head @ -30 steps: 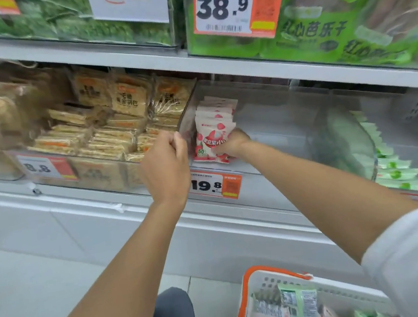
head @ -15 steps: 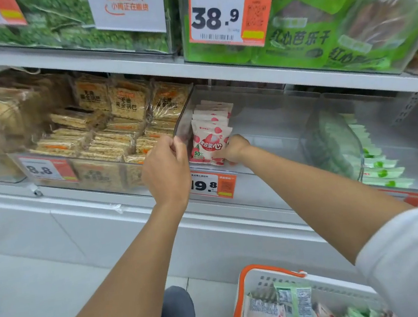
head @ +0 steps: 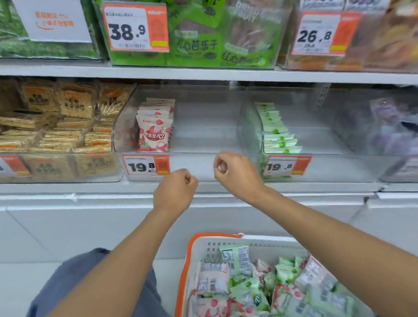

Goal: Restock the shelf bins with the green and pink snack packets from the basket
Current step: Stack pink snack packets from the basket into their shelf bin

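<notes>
Starting nearest: what lies below the fingers?

B: The basket [head: 214, 235], orange-rimmed, sits below both hands and back toward the wearer. Heaped in it are green packets [head: 238, 257] and pink packets [head: 214, 305], long axes at mixed angles, no common direction.

A: State of the hands?

B: Left hand [head: 176, 190] and right hand [head: 236, 174] hang side by side, apart, just short of the front of the pink bin [head: 205, 121]. The fingers of both are curled into the palm; neither has hold of anything.

A: Which is better placed for a pick?

B: Judgement: the right. It hangs over the middle of the heap; the left is over the basket's left rim. Either must come down and back.

A: And beyond the fingers?

B: The pink bin is directly ahead. Its upright pink row [head: 155, 132] stands up and left of the left fingers, faces outward, with the space to the row's right unfilled. The green bin [head: 309, 121] is ahead and right of the right fingers, its green stack [head: 276, 129] against the left wall. Much restocking is left, in my estimate.
</notes>
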Available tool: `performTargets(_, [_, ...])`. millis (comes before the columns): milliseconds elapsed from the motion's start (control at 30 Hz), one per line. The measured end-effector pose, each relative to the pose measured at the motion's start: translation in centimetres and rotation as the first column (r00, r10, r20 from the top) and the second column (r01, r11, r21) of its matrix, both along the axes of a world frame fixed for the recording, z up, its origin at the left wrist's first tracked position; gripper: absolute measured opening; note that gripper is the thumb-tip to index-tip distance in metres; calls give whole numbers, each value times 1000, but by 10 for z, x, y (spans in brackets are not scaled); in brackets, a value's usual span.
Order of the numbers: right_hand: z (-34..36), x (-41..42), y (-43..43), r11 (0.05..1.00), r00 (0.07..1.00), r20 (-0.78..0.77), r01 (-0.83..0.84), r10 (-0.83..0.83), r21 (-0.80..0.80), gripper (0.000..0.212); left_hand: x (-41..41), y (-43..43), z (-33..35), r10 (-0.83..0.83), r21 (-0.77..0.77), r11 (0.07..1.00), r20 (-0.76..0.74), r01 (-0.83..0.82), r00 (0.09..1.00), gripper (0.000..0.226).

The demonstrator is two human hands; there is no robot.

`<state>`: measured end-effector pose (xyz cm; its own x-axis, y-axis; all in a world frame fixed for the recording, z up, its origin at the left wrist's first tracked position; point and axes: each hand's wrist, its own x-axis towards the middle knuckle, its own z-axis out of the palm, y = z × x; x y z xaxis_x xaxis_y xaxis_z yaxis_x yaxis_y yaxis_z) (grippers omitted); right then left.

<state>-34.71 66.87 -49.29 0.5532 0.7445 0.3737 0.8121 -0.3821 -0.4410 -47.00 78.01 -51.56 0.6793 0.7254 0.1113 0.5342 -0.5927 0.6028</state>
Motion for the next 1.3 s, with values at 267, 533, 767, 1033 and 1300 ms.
performTargets(267, [-154,-5,-144,888,897,-407,-38,-171,-457,18,-7,-53,-118,-390,-167,912,-641,376,661,27])
performTargets(533, [-201,-1,-162,875,808,-543,-74,-228,-479,16,-29,-86,-208,-359,-54,783,-853,620,379,41])
performTargets(767, [-196,1,-161,905,811,-539,-28,-227,-424,15,-4,-72,-195,-428,-88,803,-773,589,468,51])
performTargets(1033, [-151,-13,-125,894,864,-504,-246,27,-375,46,32,-69,-102,-688,-414,725,-406,551,601,12])
performTargets(1300, [-177,-26,-150,752,847,-525,-294,-80,-590,31,1,-72,-133,-653,-405,728,-655,553,381,46])
